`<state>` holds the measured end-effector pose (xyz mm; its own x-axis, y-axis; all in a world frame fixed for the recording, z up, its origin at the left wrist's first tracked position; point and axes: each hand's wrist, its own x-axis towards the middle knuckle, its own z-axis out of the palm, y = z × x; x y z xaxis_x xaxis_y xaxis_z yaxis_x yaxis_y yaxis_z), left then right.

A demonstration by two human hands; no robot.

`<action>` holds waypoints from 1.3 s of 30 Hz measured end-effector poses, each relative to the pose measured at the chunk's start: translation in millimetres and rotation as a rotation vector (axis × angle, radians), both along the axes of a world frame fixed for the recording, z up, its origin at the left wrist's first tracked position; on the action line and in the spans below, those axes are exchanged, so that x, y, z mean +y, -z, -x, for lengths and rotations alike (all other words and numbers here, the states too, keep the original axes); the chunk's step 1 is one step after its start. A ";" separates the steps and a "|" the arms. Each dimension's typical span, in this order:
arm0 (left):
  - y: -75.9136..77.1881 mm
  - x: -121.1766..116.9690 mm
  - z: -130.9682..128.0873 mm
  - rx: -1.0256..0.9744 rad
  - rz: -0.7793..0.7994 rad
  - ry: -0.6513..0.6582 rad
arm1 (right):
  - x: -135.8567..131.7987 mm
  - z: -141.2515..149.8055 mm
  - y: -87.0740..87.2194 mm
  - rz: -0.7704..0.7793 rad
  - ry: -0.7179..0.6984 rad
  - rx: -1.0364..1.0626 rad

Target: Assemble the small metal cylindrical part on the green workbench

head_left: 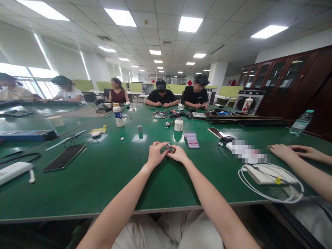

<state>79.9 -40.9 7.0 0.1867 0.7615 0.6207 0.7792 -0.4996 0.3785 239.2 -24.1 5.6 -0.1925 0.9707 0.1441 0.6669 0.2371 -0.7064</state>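
My left hand [156, 154] and my right hand [178, 153] meet over the green table. Both have their fingers closed around a small grey metal-looking cylinder [167, 146], whose top shows between the fingertips. Its lower part is hidden by my fingers, and its exact kind is too small to make out. Farther off, left of my hands, a similar grey cylinder [140, 129] stands upright on the table. A small white piece [122, 138] lies to the left of that. Beyond my right hand are a white jar [178, 124] and a phone with a lit screen [192, 140].
A dark tablet [64, 157] lies at left; a drink bottle [118, 115] stands farther back. On the right are a white box [269, 174] with coiled cable and another person's hands [287, 152]. A clear bottle [301, 121] stands far right. Several people sit around the table.
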 end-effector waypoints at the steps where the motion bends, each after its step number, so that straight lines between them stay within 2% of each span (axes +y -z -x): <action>1: 0.0 0.0 -0.1 0.010 -0.001 0.009 | -1.4 0.7 -0.9 -0.007 0.004 -0.022; 11: -0.3 1.4 -3.5 0.049 -0.027 0.029 | -11.5 3.4 -10.3 -0.031 0.067 -0.124; 19: -7.8 6.1 -7.9 -0.223 0.009 -0.025 | -12.4 5.3 -7.8 -0.061 0.100 -0.092; 25: -20.7 14.0 -7.4 -0.382 -0.011 0.025 | -10.3 6.2 -3.8 -0.094 0.121 -0.090; 27: -24.6 17.6 2.4 -0.446 -0.052 -0.073 | -8.5 6.2 -1.7 -0.108 0.138 -0.091; 29: -25.9 19.6 19.5 -0.446 -0.057 -0.239 | -6.7 5.9 0.3 -0.118 0.156 -0.086; 31: -23.3 19.4 40.3 -0.334 0.014 -0.408 | -5.5 5.4 1.6 -0.123 0.166 -0.076; 33: -17.2 17.8 59.1 -0.210 0.162 -0.518 | -5.1 4.7 2.1 -0.123 0.169 -0.066; 36: -7.4 16.1 73.3 -0.122 0.323 -0.588 | -5.9 3.7 1.5 -0.111 0.164 -0.052; 39: -4.9 18.0 67.3 -0.122 0.294 -0.551 | -7.5 4.3 0.7 -0.100 0.164 -0.048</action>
<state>12.6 -22.9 11.9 -0.3395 0.8679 0.3627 0.8350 0.1006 0.5410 234.9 -31.6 4.9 -0.0418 0.9709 0.2360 0.7349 0.1899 -0.6511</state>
